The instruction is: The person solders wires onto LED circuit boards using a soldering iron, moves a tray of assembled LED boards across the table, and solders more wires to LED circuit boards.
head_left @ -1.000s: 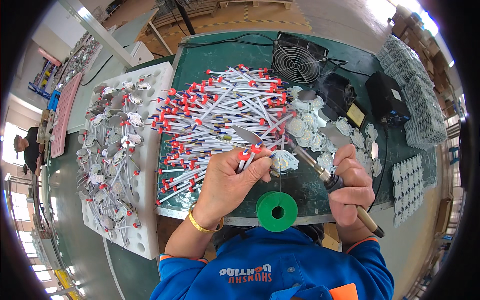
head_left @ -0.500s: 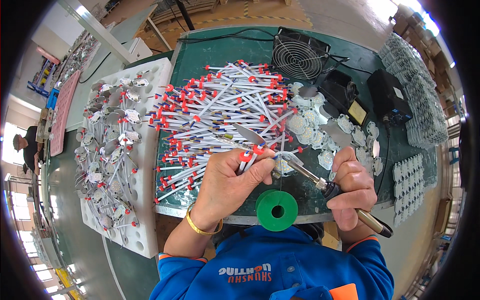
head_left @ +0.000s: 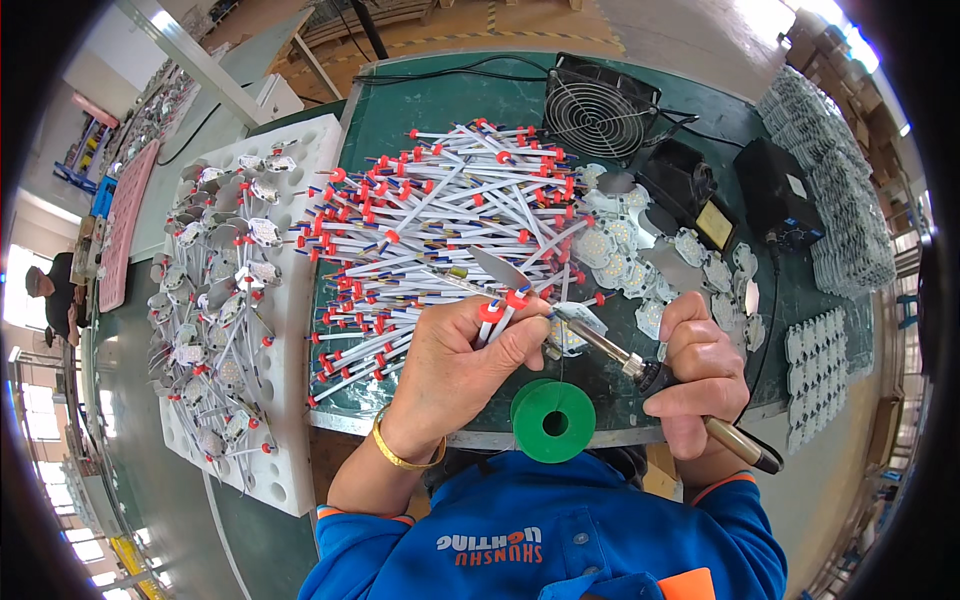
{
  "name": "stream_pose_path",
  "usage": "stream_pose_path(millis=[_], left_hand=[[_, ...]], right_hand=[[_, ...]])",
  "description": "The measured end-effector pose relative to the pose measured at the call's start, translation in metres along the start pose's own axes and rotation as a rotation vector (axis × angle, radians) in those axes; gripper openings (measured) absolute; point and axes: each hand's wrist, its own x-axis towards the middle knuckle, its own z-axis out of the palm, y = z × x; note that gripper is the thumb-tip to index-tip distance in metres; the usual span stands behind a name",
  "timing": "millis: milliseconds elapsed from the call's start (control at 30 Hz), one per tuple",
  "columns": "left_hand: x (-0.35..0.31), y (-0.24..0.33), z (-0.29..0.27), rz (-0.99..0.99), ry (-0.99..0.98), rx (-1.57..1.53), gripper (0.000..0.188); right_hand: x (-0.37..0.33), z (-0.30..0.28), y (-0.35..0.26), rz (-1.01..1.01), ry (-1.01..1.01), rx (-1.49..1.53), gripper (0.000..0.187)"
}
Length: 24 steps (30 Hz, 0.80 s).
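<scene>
My left hand (head_left: pixel 455 360) pinches white-sleeved wires (head_left: pixel 490 318) with red rings, close to the table's front edge. Disc-shaped boards hang on these wires: a grey one (head_left: pixel 500 270) beyond my fingers and a pale one (head_left: pixel 582 318) to their right. In my right hand (head_left: pixel 700 365) is a soldering iron (head_left: pixel 612 350), gripped round its handle. Its tip points left and reaches the edge of the pale board, beside my left fingertips; exact contact is too small to tell. A green spool (head_left: pixel 580 428) with thin solder wire rising from it sits below my hands.
Beyond my hands lies a heap of white-sleeved wires (head_left: pixel 450 215). Round LED boards (head_left: pixel 610 245) lie right of it, near a black fan (head_left: pixel 598 110), an iron stand (head_left: pixel 680 185) and a black box (head_left: pixel 780 195). A white foam tray (head_left: pixel 310 150) with wired boards is left.
The soldering iron and my right hand have shifted slightly left, bringing the tip closer to my left fingers. The pale board is tilted differently. My left hand stays nearly still.
</scene>
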Motion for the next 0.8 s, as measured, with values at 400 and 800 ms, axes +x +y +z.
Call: stream_pose_path(millis=[400, 800], left_hand=[[0.004, -0.006, -0.001, -0.126, 0.043, -0.078, 0.019], [0.012, -0.023, 0.012, -0.164, 0.003, -0.216, 0.019]], right_hand=[[-0.002, 0.002, 0.006, 0.037, 0.062, 0.068, 0.014], [-0.002, 0.018, 0.012, 0.225, 0.037, -0.370, 0.025]])
